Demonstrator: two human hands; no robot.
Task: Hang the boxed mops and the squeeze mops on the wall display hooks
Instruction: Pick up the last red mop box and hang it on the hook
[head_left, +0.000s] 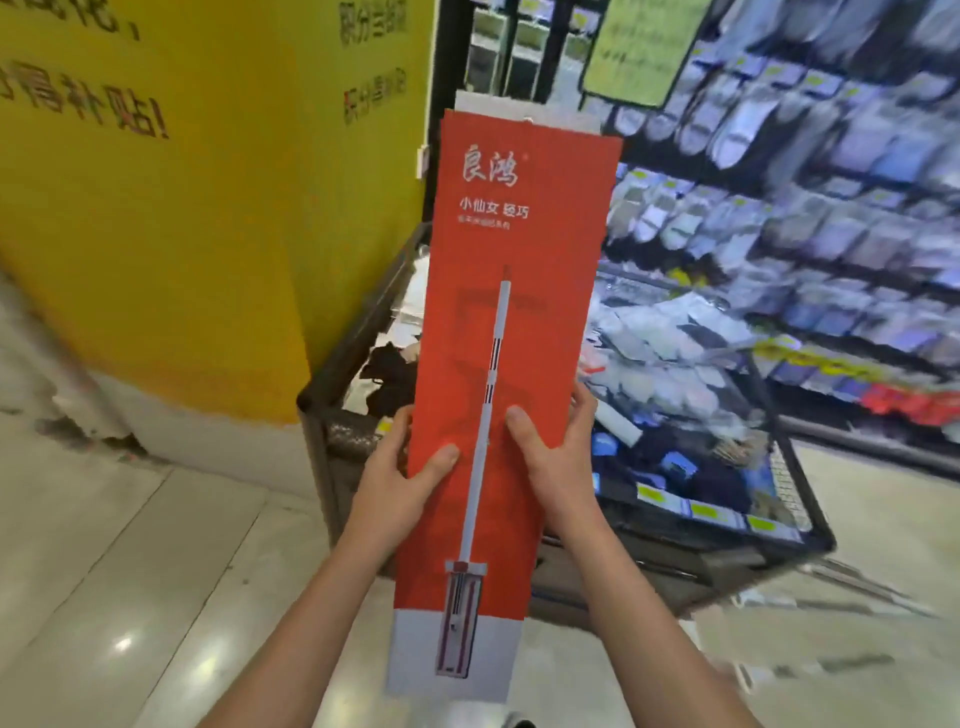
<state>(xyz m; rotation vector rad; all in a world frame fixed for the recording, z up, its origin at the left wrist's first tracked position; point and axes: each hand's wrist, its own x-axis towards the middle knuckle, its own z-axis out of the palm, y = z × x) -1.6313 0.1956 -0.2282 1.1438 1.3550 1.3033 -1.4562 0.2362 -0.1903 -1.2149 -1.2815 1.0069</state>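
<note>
Hands, left (402, 478) and right (558, 457), grip boxed mop (509, 312) between them.

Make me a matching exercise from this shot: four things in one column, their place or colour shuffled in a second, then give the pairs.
Things
1. boxed mop
2. left hand
3. wall panel
4. wire bin

Descriptions
A. yellow, with red lettering
B. dark frame, standing on the floor behind the box, filled with packaged goods
C. grips the box's left edge, thumb on the front
D. tall and red with a grey-white bottom band, held upright

Pairs: 1-D, 2-C, 3-A, 4-B. The right hand grips the opposite edge of the box.
</note>
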